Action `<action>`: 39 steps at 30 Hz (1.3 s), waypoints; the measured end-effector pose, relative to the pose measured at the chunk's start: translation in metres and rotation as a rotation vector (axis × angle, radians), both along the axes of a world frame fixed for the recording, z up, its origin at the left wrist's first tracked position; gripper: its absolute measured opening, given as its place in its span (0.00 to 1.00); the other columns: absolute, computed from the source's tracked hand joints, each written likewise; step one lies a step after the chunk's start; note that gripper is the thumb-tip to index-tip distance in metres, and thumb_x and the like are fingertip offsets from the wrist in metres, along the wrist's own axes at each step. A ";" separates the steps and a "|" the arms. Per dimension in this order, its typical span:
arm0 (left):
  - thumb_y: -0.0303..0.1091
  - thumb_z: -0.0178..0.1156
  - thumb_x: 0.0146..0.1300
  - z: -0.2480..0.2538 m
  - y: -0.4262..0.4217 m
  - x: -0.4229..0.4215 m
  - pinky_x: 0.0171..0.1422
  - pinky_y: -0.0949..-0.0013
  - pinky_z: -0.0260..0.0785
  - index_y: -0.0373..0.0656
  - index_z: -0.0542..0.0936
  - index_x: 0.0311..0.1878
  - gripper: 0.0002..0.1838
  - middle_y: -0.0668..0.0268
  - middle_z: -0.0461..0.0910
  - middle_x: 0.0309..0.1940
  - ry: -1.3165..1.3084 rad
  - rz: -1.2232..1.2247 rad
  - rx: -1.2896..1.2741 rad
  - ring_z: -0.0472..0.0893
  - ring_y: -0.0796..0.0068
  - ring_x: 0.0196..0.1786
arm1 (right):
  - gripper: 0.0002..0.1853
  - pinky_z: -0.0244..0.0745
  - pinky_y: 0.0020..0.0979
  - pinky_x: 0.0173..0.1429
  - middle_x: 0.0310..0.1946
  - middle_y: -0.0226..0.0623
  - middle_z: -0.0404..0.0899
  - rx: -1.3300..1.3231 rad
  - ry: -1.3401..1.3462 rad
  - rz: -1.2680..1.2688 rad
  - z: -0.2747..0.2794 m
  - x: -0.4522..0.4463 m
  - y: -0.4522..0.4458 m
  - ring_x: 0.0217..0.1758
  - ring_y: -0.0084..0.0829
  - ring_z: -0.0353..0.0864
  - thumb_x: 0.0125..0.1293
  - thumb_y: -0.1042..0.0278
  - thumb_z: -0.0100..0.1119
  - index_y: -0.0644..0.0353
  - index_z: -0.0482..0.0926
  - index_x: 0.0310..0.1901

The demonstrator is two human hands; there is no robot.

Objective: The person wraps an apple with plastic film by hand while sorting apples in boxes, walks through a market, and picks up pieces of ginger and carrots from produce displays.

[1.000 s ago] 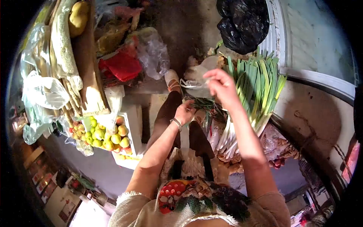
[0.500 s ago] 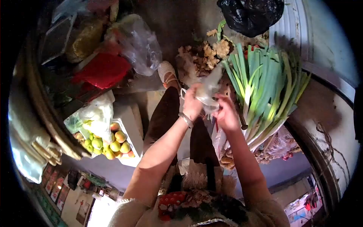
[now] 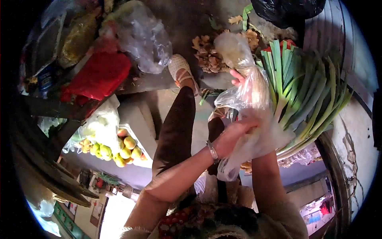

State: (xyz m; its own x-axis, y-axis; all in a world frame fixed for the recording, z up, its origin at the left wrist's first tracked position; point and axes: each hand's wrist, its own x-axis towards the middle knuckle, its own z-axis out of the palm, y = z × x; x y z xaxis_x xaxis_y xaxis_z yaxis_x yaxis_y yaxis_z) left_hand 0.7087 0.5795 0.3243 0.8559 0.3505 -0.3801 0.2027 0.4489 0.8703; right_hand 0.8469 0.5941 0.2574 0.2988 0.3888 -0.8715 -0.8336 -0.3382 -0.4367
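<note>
A clear plastic bag (image 3: 254, 105) hangs spread out between my hands, over the leeks' left edge. My left hand (image 3: 234, 137), with a bracelet at its wrist, is closed on the bag's lower part. My right hand (image 3: 238, 78) is mostly hidden by the film; only its fingers come out at the bag's upper left edge, curled against it. Whether that hand is behind the bag or inside it, I cannot tell. Long green leeks (image 3: 294, 87) lie just right of the bag. Brown knobbly ginger (image 3: 209, 55) sits on the floor beyond it.
A black plastic bag (image 3: 288, 10) stands at the far right. To the left are a crate of yellow-green fruit (image 3: 123, 151), a red bag (image 3: 99, 75) and a large clear bag (image 3: 145, 38). My shoe (image 3: 180, 68) is near the ginger.
The bunched plastic bag is now opened out much longer. My left hand has moved right and down across the bag; my right hand has reached farther up and is largely covered by it.
</note>
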 end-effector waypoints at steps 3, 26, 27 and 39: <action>0.26 0.51 0.58 -0.001 -0.002 -0.001 0.60 0.64 0.66 0.36 0.70 0.60 0.24 0.52 0.73 0.54 0.042 -0.112 0.123 0.73 0.54 0.58 | 0.22 0.75 0.27 0.54 0.53 0.43 0.77 -0.043 -0.087 0.103 -0.008 -0.002 -0.004 0.50 0.31 0.79 0.67 0.65 0.54 0.62 0.68 0.61; 0.13 0.49 0.56 -0.023 0.024 -0.001 0.46 0.72 0.72 0.41 0.71 0.59 0.26 0.63 0.75 0.48 0.503 0.420 0.450 0.78 0.73 0.42 | 0.29 0.75 0.32 0.56 0.52 0.44 0.76 -0.023 -0.297 0.271 0.062 -0.005 -0.051 0.51 0.36 0.78 0.63 0.64 0.60 0.64 0.64 0.64; 0.14 0.49 0.58 -0.018 0.030 0.001 0.46 0.74 0.72 0.42 0.70 0.61 0.26 0.66 0.74 0.48 0.514 0.563 0.235 0.77 0.77 0.43 | 0.30 0.75 0.32 0.56 0.52 0.44 0.76 -0.024 -0.296 0.275 0.059 -0.004 -0.048 0.51 0.37 0.78 0.63 0.64 0.60 0.64 0.64 0.64; 0.32 0.60 0.67 -0.025 0.056 0.000 0.34 0.73 0.75 0.40 0.80 0.43 0.07 0.67 0.84 0.34 0.309 0.781 -0.214 0.81 0.77 0.32 | 0.38 0.74 0.35 0.57 0.52 0.47 0.76 -0.214 -1.240 0.991 0.055 0.000 -0.048 0.54 0.39 0.77 0.54 0.65 0.69 0.66 0.63 0.65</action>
